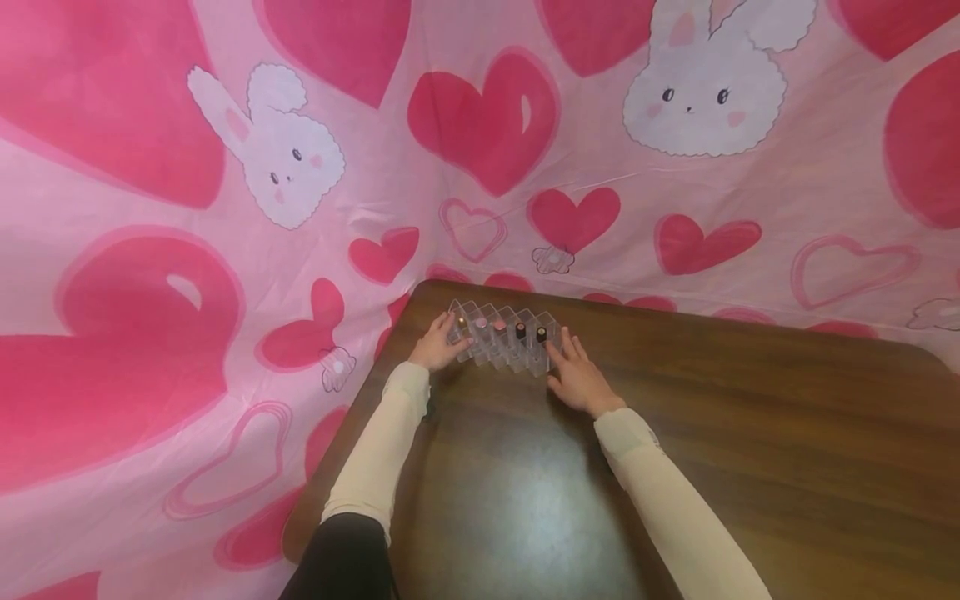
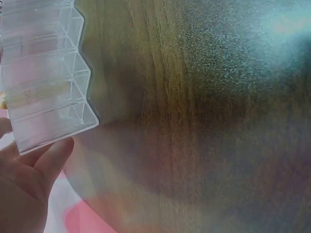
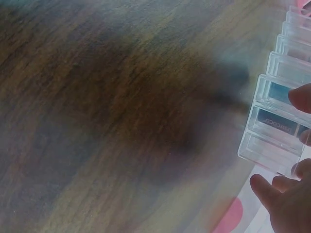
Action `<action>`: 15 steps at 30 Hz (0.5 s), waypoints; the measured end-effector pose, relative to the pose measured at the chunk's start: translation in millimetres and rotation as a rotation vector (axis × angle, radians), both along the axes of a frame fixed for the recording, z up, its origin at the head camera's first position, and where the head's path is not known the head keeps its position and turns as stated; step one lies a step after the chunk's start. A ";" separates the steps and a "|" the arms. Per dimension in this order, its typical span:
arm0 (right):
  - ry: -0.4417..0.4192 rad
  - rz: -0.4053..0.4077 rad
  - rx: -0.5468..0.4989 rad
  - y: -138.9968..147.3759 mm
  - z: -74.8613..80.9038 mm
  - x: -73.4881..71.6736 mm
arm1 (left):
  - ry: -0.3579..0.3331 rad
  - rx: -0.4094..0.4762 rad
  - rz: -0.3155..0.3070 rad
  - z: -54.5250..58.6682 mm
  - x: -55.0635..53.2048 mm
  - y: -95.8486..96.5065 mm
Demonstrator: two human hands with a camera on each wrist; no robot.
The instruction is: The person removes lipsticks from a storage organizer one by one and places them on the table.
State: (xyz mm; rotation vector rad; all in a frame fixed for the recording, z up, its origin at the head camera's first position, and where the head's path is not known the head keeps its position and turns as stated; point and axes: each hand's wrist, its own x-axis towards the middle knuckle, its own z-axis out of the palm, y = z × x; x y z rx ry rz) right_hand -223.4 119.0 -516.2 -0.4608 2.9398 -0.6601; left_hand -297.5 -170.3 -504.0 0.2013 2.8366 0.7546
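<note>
Fingers of the left hand (image 1: 437,346) loosely spread around the left end of a clear plastic organizer with a zigzag row of diamond-shaped compartments (image 1: 491,349), thumb toward the near side. Fingers of the right hand (image 1: 587,382) extended against the right end, likewise unclenched. Cannot tell how firmly pressed at either end.

Set at the far left corner of a dark brown, wood-grained table with rounded corners (image 1: 787,417), with the row running left to right. Fitted with 5 small cosmetic tubes, from left to right: 1 gold-topped tube (image 1: 461,321), 2 pink-topped tubes (image 1: 481,322) and 2 black tubes with pale tops (image 1: 542,334). Bounded on the left and far sides by pink cloth printed with red hearts and white rabbits (image 1: 637,187).

Judged light, stiff and rather slippery; probably brittle along the thin edges. Likely to let tubes slide if tipped. Best held at both short ends together, low on the outer walls, with even, gentle inward pressure, away from the tube tops.
</note>
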 end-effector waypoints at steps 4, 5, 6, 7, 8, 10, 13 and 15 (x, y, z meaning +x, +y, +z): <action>0.005 -0.002 -0.004 1.3 -0.1 0.8 | -0.008 -0.001 -0.003 -2.1 1.2 0.7; 0.006 -0.003 -0.006 1.6 -0.3 0.8 | -0.017 0.002 0.002 -2.4 1.7 0.9; 0.007 -0.003 -0.005 2.0 -0.5 0.8 | -0.026 0.003 0.005 -2.7 2.3 1.0; 0.008 -0.002 -0.006 2.3 -0.6 0.9 | -0.032 0.003 0.009 -2.9 2.8 1.0; 0.006 -0.002 -0.007 2.5 -0.7 1.0 | -0.036 0.002 0.013 -3.3 3.0 1.1; 0.005 -0.003 -0.008 3.0 -0.5 1.4 | -0.035 0.007 0.012 -3.3 3.2 1.4; 0.008 -0.005 -0.013 4.3 0.0 2.3 | -0.019 0.003 -0.003 -3.3 2.7 2.0; 0.012 -0.007 -0.015 5.2 0.3 2.8 | -0.011 0.002 -0.013 -3.3 2.2 2.4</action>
